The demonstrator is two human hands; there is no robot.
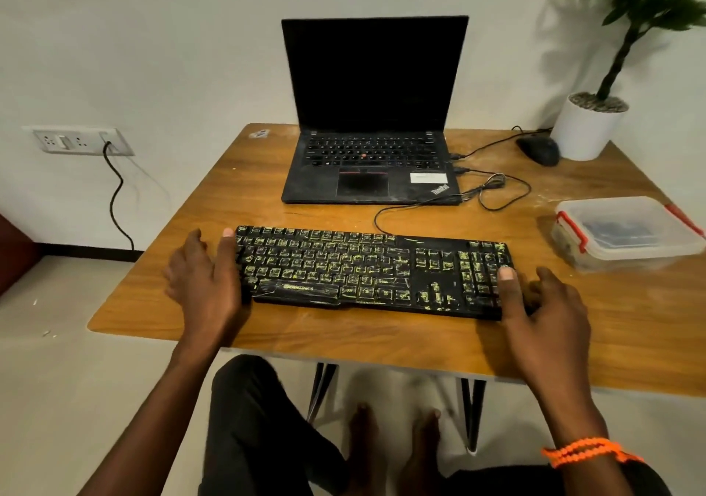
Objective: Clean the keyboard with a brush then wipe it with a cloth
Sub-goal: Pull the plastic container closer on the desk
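Note:
A black keyboard [366, 270] smeared with yellow-green grime lies across the front of the wooden table [382, 335]; its cable runs back to the laptop. My left hand [206, 281] holds the keyboard's left end, thumb laid along the top of the left edge and fingers beside it. My right hand [542, 312] grips the right end, with the thumb pressed on the number-pad keys and the fingers curled round the side. No brush or cloth is in view.
An open black laptop [370, 167] stands behind the keyboard. At the back right are a black mouse [538, 148] and a white plant pot [584, 128]. A lidded plastic box with red clips [626, 232] sits at the right. My legs are under the table.

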